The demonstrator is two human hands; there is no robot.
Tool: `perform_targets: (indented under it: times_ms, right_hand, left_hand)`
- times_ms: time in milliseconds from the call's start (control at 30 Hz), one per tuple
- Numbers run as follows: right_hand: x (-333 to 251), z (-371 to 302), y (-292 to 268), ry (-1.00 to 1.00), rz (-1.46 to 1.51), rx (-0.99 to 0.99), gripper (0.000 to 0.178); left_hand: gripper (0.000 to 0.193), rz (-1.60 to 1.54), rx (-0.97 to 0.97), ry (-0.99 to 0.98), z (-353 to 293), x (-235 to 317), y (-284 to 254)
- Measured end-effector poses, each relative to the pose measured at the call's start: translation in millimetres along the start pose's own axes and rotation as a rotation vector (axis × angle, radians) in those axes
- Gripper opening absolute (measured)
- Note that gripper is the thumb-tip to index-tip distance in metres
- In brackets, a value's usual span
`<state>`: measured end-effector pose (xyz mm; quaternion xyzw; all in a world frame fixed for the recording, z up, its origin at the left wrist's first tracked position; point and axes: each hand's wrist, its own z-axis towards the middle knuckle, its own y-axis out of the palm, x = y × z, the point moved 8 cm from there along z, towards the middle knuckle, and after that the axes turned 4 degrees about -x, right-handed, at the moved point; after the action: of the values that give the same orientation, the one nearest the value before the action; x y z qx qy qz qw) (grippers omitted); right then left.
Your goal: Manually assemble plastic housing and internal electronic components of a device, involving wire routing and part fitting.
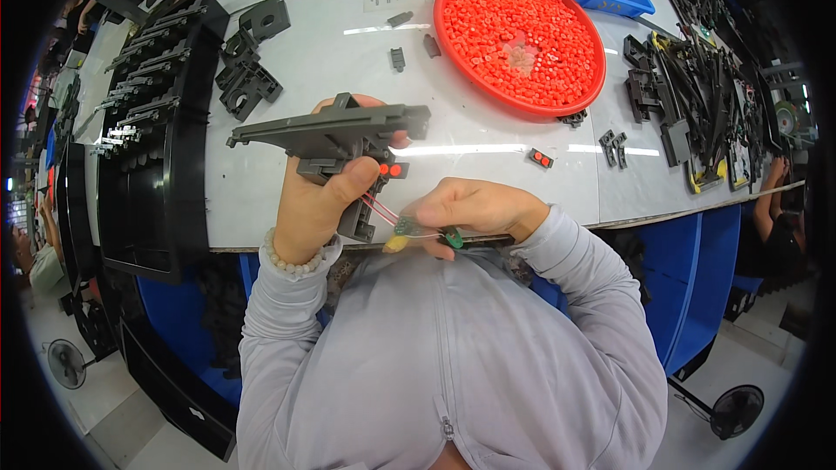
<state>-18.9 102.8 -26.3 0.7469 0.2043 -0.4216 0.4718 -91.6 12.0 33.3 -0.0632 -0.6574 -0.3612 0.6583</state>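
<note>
My left hand [309, 209] is wrapped round a dark grey plastic housing [322, 132] with a long flat arm, held above the front of the table. Two small red round pieces [390, 171] sit in a grey block beside my left thumb. Thin pink and white wires [376, 205] run from the housing to my right hand [479, 207]. There, thumb and fingers pinch a small wired part, mostly hidden by the fingers. A yellow piece [396, 244] and a dark green piece [453, 238] show beneath those fingers.
A red round tray [441, 26] of small red pieces stands at the back, beside a blue bin [640, 7]. Grey brackets [248, 91] lie left, near a black rack [187, 165]. A grey block with red pieces [541, 158] lies right; long dark parts [697, 78] are heaped beyond.
</note>
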Motion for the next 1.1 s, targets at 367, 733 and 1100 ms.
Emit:
perform_targets:
  times_ms: [367,733,1100]
  right_hand:
    - [-14,-12,-5,-0.031,0.174,0.047,0.022]
    - [-78,-56,-17,-0.506,-0.663,0.796,0.015]
    - [-100,-52,25,-0.785,-1.383,0.933,0.018]
  left_hand:
    - [0.052,0.176,-0.031,0.008,-6,1,-5]
    - [0.068,0.263,0.135,0.001,-10,-3,-15]
    - [0.078,0.01,0.051,0.108,-10,-14,1]
